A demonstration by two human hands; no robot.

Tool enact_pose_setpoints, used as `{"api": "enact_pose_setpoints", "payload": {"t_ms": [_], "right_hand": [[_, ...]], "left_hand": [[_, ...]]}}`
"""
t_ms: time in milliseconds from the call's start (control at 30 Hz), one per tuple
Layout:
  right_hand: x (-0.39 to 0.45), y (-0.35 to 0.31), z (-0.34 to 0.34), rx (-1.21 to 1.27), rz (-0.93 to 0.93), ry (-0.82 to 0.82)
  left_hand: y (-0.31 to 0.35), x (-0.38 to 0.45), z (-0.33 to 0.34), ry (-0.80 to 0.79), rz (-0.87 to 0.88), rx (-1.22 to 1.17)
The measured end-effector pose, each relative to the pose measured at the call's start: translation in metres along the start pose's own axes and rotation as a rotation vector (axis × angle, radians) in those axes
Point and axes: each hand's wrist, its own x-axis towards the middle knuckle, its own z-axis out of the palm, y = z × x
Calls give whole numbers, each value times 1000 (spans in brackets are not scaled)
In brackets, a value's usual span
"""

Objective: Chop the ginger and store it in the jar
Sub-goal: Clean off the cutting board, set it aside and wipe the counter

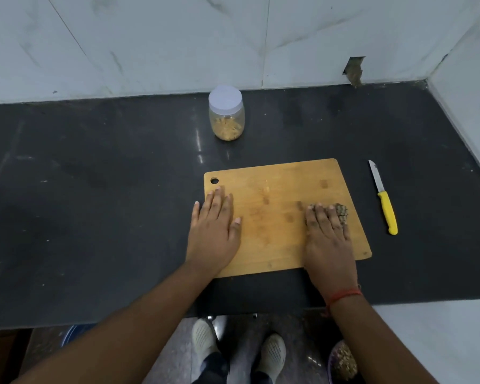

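From the head camera, looking down, a wooden cutting board [283, 214] lies on the dark table [94, 189], and both hands rest on it. The left hand [215, 231] lies flat and spread over the board's left edge, holding nothing and seemingly steadying the board. The right hand [329, 236] is laid over a knobbly brownish piece of ginger [342, 210] near the board's right edge; its fingers [320, 214] are draped across the root, but whether they grip it or merely rest on it cannot be told. The yellow-handled knife [384, 200] lies on the table just beside the board's right side, touched by neither hand, blade pointing away from the person. The jar [226, 116] stands well behind the board near the tiled wall, its white lid on, with pale yellowish strips already visible inside. The ginger looks whole and no cut pieces show on the board, so the step in hand appears to be placing the root, with chopping not yet begun. The next move likely calls for the right hand to release the ginger and reach right for the knife handle, while the left shifts across to pin the root. The jar's lid will need to come off before anything goes in.
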Motion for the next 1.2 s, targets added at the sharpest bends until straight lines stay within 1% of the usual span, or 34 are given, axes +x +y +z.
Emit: {"api": "enact_pose_setpoints", "payload": {"t_ms": [67,100,133,167,233,267,300,333,367,400,433,467,500,533,567,633,667,700,733,767,800,833,867,900,933,1000,1033,1067,1133,1167,1200], "right_hand": [[1,-1,-1,-13,72,29],[-2,-12,-3,-20,105,43],[-8,-30,-3,-19,85,44],[-16,-53,-1,-7,-20,26],[-33,-92,4,29,-341,-53],[-26,-98,2,28,-439,-62],[-8,-94,1,8,-437,-53],[18,-88,-3,-1,-298,-49],[44,-85,-6,3,-100,-7],[63,-91,-9,16,35,-2],[77,-104,-7,24,28,24],[84,-122,-2,11,-96,16],[88,-134,2,-29,-274,-31],[97,-136,4,-60,-380,-57],[112,-129,3,-55,-349,-53],[138,-117,-5,-14,-4,11],[140,-122,-7,-13,57,28],[135,-136,-4,4,-53,32],[124,-151,4,-10,-249,0],[112,-159,9,1,-406,-46],[109,-158,9,18,-465,-63],[114,-153,7,42,-386,-38],[118,-148,5,85,-214,12],[118,-148,3,103,-74,21],[116,-154,4,97,-55,20],[101,-167,5,97,-294,-23],[96,-161,3,88,-370,-34],[96,-147,0,111,-307,-14],[89,-122,-5,167,21,48],[78,-120,-4,147,74,60],[62,-124,0,126,4,52]], "left_hand": [[-29,-5,0,-33,58,70],[-39,-8,1,-39,91,101],[-45,-9,2,-38,118,119],[-46,-8,3,-39,133,124],[-45,-8,4,-47,149,125],[-44,-8,4,-48,156,127],[-45,-8,4,-53,159,129],[-46,-7,4,-59,159,131],[-47,-7,4,-61,156,131],[-47,-6,3,-58,154,128],[-46,-7,3,-60,154,123],[-46,-7,3,-67,156,120],[-45,-8,3,-71,157,121],[-46,-8,3,-71,156,121],[-46,-7,3,-74,155,117],[-46,-7,2,-81,156,110],[-45,-7,2,-82,157,106],[-45,-7,2,-87,158,97],[-45,-6,1,-94,161,89],[-46,-6,1,-96,165,89],[-46,-7,1,-95,168,93],[-47,-7,1,-94,167,91],[-47,-7,0,-95,167,85],[-46,-6,0,-95,168,80],[-46,-6,0,-93,169,82],[-46,-7,0,-102,174,91],[-46,-7,-1,-107,173,95],[-47,-7,-1,-108,169,96],[-47,-7,-1,-110,162,98],[-46,-7,-2,-112,163,106],[-46,-7,-3,-117,165,116]]}}
